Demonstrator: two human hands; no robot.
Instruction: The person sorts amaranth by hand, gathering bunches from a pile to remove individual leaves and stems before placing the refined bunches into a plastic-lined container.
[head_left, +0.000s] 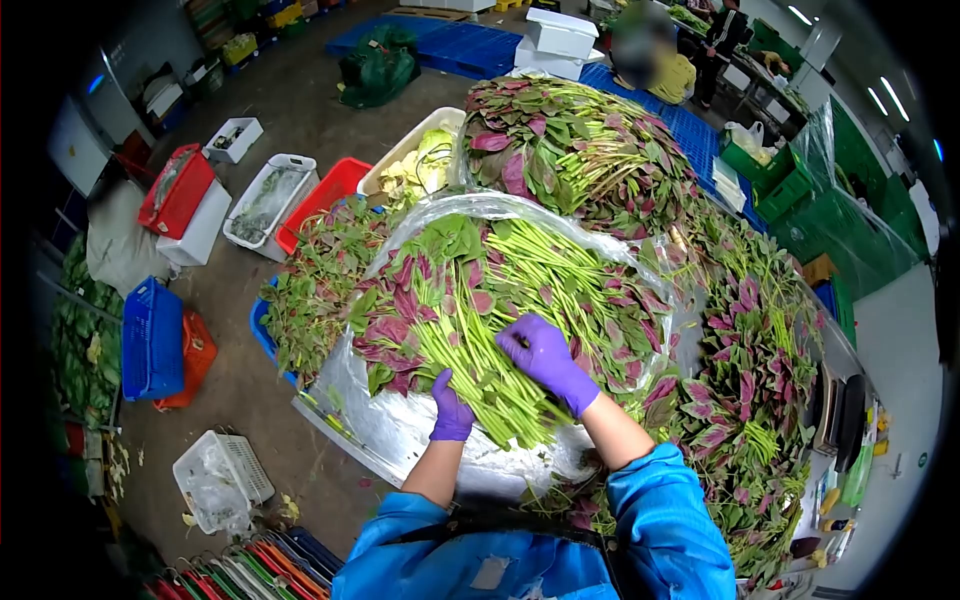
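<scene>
Purple gloves cover both my hands. My left hand (452,408) cups the left side of a bunch of red-leafed amaranth (468,365), thumb up, its other fingers partly hidden by the stems. Over the right side of the bunch, my right hand (545,355) is closed in a pinch; what lies between its fingertips is too small to tell. The bunch's purple-green leaves point away from me, its cut stem ends toward me. Beneath and behind it, more amaranth stems (560,270) lie on a clear plastic sheet (480,203) on the metal table (375,430).
A tall amaranth heap (590,150) rises behind, and loose amaranth (740,400) covers the right side. Left of the table stand a red crate (335,185), a blue basket (153,335) and a white basket (225,480) on the floor. Other people (670,75) are at the far right.
</scene>
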